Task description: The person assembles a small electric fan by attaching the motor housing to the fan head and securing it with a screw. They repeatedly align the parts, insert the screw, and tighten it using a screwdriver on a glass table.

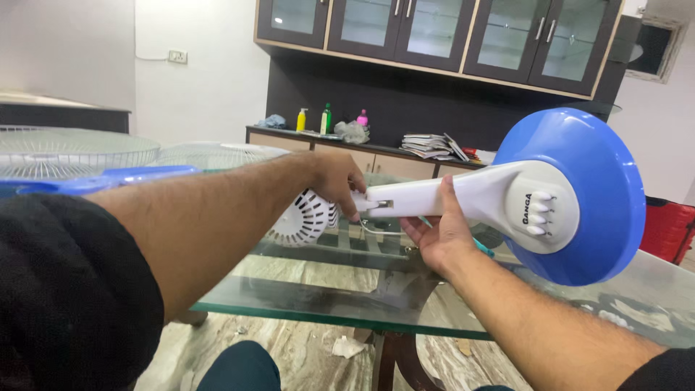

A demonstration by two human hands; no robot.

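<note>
Head view: right hand (440,235) is gripping the white fan stand neck (441,199) over the glass table's near edge (326,313), while left hand (339,181) is pinching its end beside the motor housing (302,219).

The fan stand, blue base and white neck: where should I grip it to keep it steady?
Grip the white neck from below, as the right hand does: it is narrow and lies level over the glass table. The round blue base looks too wide. The left hand holds the neck's end by the motor housing.
</note>
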